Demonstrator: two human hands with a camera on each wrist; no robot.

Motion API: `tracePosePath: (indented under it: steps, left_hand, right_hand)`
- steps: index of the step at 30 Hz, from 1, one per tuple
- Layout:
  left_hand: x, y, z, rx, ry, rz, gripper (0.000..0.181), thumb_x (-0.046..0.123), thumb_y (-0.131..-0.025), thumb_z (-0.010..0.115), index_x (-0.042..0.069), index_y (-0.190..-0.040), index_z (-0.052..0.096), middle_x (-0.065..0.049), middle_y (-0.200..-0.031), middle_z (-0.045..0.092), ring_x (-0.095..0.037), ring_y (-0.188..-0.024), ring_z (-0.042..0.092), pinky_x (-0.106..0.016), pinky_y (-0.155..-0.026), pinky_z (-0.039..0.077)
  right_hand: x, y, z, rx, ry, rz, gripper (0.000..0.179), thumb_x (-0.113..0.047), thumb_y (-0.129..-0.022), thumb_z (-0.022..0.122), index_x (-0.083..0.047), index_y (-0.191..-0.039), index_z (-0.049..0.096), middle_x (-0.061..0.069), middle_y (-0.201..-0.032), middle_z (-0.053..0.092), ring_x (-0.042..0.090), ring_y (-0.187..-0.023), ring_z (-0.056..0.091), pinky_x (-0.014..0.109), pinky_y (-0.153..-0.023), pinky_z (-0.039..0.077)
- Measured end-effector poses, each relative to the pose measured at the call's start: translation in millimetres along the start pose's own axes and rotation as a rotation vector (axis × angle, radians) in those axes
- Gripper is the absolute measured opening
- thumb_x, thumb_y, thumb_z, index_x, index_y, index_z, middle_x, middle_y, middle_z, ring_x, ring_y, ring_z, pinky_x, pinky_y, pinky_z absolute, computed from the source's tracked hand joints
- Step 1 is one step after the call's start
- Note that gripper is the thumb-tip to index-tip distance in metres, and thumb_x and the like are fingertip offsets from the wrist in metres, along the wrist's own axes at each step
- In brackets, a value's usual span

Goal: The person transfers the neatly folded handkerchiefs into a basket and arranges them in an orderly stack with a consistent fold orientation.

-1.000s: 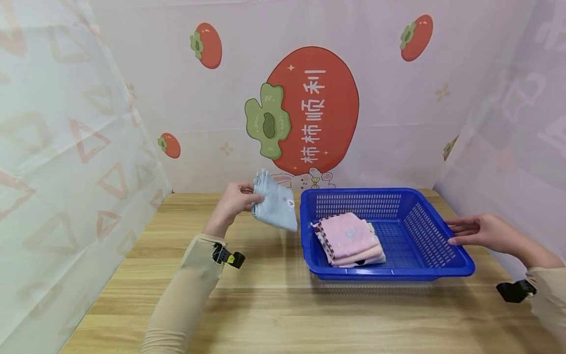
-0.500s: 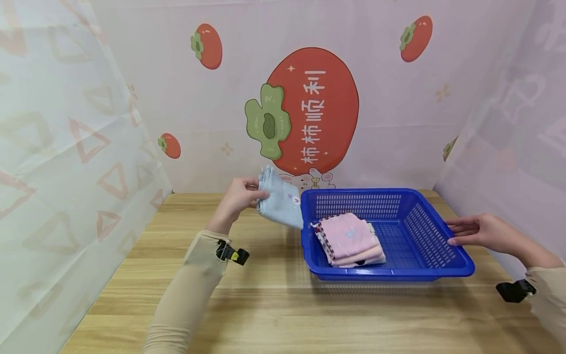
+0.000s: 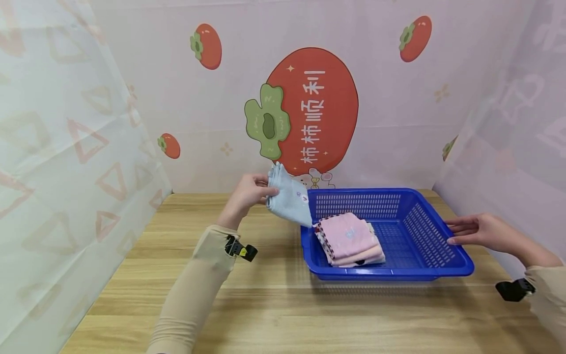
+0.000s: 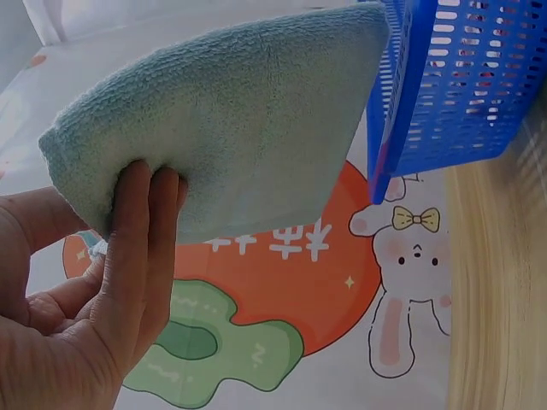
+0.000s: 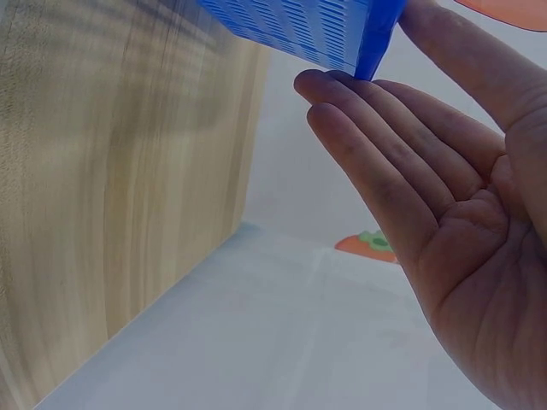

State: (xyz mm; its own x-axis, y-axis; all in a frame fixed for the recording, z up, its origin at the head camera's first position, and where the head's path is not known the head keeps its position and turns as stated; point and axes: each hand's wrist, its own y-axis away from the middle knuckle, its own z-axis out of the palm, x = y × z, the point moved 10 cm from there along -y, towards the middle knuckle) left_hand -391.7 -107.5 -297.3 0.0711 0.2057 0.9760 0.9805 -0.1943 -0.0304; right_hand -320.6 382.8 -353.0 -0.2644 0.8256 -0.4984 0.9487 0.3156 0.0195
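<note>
My left hand (image 3: 247, 194) pinches one edge of a folded light-blue towel (image 3: 289, 199), thumb on the near side and fingers behind. The towel hangs tilted in the air, its lower right corner over the left rim of a blue plastic basket (image 3: 376, 272). In the left wrist view, the towel's fluffy underside (image 4: 239, 128) faces the camera, with two fingertips pressed into it. Several folded cloths lie stacked at the basket's left, a pink towel (image 3: 349, 235) on top. My right hand (image 3: 486, 233) holds the basket's right rim between thumb and nearly straight fingers (image 5: 376, 162).
The basket stands on a wooden table (image 3: 265, 314), toward its right and back. A pale printed curtain (image 3: 389, 108) with persimmons rises behind and on both sides. Bare blue floor (image 3: 391, 241) shows in the basket's right part.
My left hand has carried the blue towel right and slightly up, so its corner now overlaps the basket's left rim. My right hand and the basket have stayed in place.
</note>
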Motion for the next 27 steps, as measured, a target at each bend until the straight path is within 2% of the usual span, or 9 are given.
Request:
tracePosePath:
  steps: [27]
  left_hand:
    - [6.3,-8.8,42.8,-0.063,0.028,-0.033,0.027,-0.004,-0.079,0.069,-0.009,-0.105,0.062,-0.008,-0.088,0.062,-0.012,-0.071,0.062,-0.030,-0.068,0.058]
  right_hand:
    - [-1,0.4,0,-0.005,0.008,-0.001,0.057,-0.026,-0.084,0.071,0.010,-0.125,0.055,0.024,-0.108,0.067,-0.006,-0.081,0.064,0.018,-0.065,0.053]
